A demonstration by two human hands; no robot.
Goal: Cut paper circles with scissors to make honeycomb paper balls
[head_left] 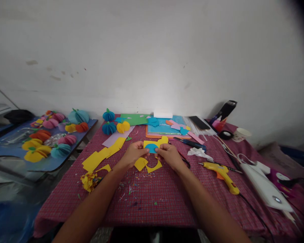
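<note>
Between my two hands is a blue paper disc (pixel 151 147), lying against a piece of yellow paper (pixel 163 140) whose edges show behind it. My left hand (pixel 134 153) pinches the left side, thumb on the blue. At the right side my right hand (pixel 169 155) pinches in the same way. Whether the fingers also grip the yellow paper behind is hidden. Just below the hands, cut yellow paper scraps (pixel 153 167) lie on the checked red cloth (pixel 152 199). Part of a dark-handled tool (pixel 186 163) shows beside my right wrist.
A yellow glue gun (pixel 224 175) with a cord lies right, near a white power bank-like box (pixel 264 185). Blue paper pumpkins (pixel 108 127) stand back left, and more fill a side table (pixel 73 148). Behind are coloured sheets (pixel 164 130), a phone (pixel 199 123) and a black bottle (pixel 226 109).
</note>
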